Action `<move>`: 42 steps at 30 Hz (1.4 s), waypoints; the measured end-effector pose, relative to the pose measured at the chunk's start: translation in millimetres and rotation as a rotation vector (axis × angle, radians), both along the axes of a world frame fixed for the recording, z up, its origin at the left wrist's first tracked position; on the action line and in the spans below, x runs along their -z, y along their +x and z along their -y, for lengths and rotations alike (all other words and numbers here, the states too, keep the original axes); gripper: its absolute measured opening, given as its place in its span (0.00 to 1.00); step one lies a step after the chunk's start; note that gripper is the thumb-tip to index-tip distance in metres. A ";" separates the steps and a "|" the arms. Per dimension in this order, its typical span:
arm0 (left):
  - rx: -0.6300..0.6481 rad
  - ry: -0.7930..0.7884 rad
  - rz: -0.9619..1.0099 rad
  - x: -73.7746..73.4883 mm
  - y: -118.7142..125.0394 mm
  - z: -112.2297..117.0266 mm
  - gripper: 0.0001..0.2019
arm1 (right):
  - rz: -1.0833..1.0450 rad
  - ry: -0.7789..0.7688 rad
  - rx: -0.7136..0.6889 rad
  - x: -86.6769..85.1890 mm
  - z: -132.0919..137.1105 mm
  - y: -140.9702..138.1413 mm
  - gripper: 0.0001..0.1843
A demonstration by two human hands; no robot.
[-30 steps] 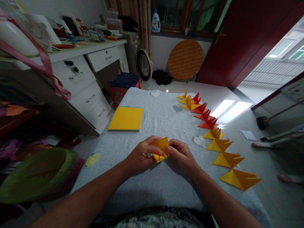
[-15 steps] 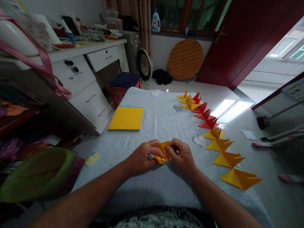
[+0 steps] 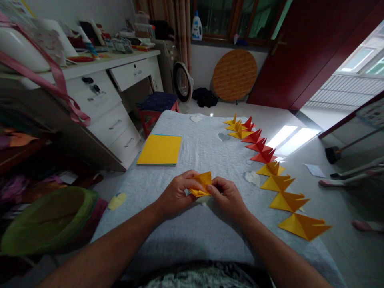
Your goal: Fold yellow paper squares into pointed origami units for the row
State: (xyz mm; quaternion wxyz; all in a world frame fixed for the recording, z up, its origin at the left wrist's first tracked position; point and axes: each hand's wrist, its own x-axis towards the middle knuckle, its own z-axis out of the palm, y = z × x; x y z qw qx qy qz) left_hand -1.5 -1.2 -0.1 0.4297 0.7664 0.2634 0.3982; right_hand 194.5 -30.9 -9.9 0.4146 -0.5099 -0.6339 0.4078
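The left hand [image 3: 178, 193] holds a folded yellow paper [image 3: 204, 180] between its fingers, above the near middle of the cloth-covered bench [image 3: 201, 148]; the right hand [image 3: 229, 196] pinches the right edge of this same paper with thumb and fingers; several layers are folded already, but its shape seems not yet complete; on the right side, yellow pieces [image 3: 289, 201] and red pieces [image 3: 263, 155] stand in a line and appear finished; farther to the left, a stack of square sheets [image 3: 160, 150] lies flat, unfolded.
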 end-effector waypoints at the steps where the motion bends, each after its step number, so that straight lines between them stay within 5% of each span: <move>1: -0.005 0.009 -0.001 0.7 -0.1 -0.2 0.08 | 0.007 -0.005 -0.004 0.5 -0.1 0.0 0.13; 13: 0.088 0.045 -0.089 -0.3 1.0 2.3 0.07 | -0.074 -0.073 -0.076 -0.3 -0.2 1.6 0.12; 19: 0.103 0.042 -0.096 -0.8 1.4 2.3 0.06 | 0.044 0.035 -0.054 -0.4 0.5 0.8 0.15; 24: 0.051 0.043 -0.065 -2.4 1.5 2.0 0.06 | 0.041 -0.011 -0.055 2.4 -0.7 -1.6 0.08; 36: 0.007 0.029 -0.096 -4.9 2.0 1.7 0.06 | -0.035 -0.223 -0.146 4.0 -5.4 2.3 0.10; 42: -0.152 -0.016 -0.027 -3.8 0.8 -1.9 0.04 | -0.196 -0.102 -0.066 -4.6 -0.2 1.8 0.07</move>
